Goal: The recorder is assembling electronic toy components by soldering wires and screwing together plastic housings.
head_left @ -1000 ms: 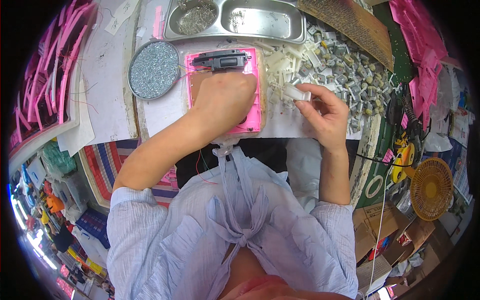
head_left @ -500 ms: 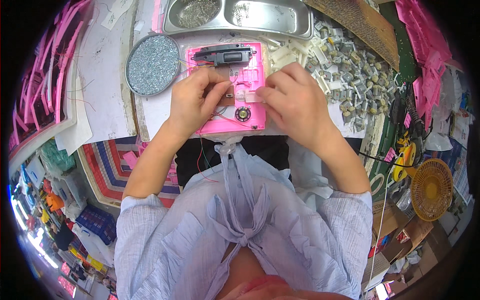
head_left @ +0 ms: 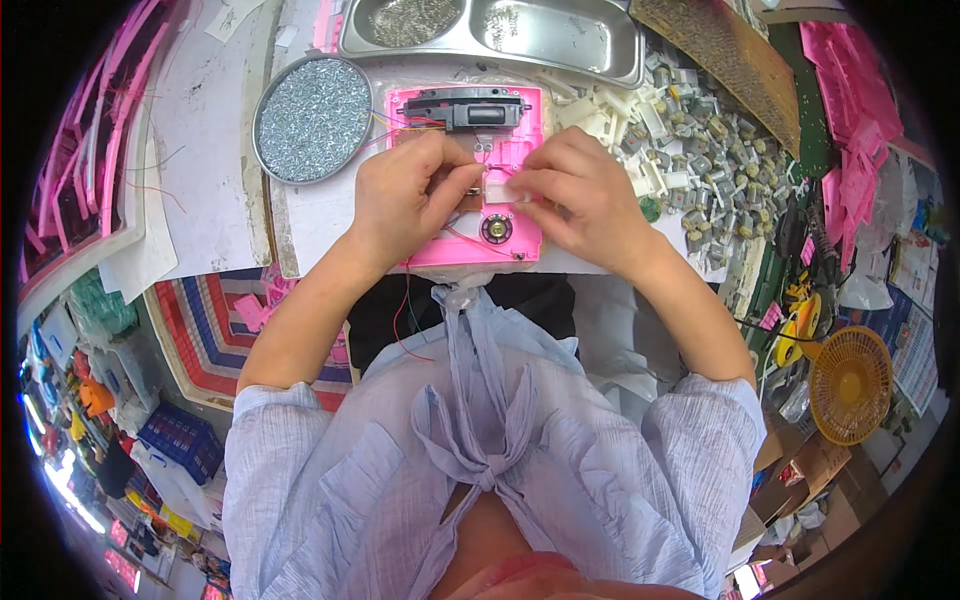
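A pink plastic housing lies open on the table in front of me. Along its far side sits a black module with thin wires, and a small round speaker is set near its front edge. My right hand pinches a small white plastic piece over the housing's middle. My left hand is closed just left of that piece, beside a brown board; its fingertips hide what they grip. Red and dark wires hang over the front edge.
A round dish of silvery screws stands at the left. Behind the housing is a divided steel tray with small metal parts. White plastic parts and many small motors lie piled at the right.
My right hand has brought the white piece leftward over the housing, closer to my left fingertips. The whole view has shifted slightly.
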Available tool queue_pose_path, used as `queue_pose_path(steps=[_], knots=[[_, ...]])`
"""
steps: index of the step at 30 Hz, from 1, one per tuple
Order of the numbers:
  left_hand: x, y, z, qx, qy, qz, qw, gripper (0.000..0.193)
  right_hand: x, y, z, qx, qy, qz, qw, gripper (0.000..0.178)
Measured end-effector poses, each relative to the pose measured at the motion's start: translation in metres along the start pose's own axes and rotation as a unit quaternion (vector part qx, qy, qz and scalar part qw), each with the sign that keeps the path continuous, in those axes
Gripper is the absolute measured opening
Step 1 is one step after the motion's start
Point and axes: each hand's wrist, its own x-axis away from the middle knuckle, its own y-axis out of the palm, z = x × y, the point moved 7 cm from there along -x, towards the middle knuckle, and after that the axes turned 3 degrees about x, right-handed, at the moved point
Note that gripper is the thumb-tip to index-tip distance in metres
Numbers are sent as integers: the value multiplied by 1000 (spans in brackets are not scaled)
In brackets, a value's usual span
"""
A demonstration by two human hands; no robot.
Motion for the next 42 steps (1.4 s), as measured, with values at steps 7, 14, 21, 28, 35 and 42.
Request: queue_pose_path(steps=[7, 14, 21, 28, 35, 42], knots=[[5, -3, -6, 61, -33, -46, 997, 17, 3, 8, -13, 38, 40, -19, 998, 16], [3, -28, 14, 62, -37, -25, 997, 28, 79, -129, 98, 434, 350, 41, 829, 26], [-42, 12, 57, 119, -40, -82, 989, 21, 66, -130, 83, 435, 268, 102, 854, 28], [-99, 88, 82, 47, -36, -327, 943, 33, 39, -97, 12, 67, 186, 40, 979, 43], [-78, 107, 100, 112, -47, -444, 888, 41, 69, -96, 5, -286, 258, -48, 922, 62], [-98, 144, 101, 192, -136, -490, 839, 37, 122, -94, 19, -492, 328, 141, 794, 57]])
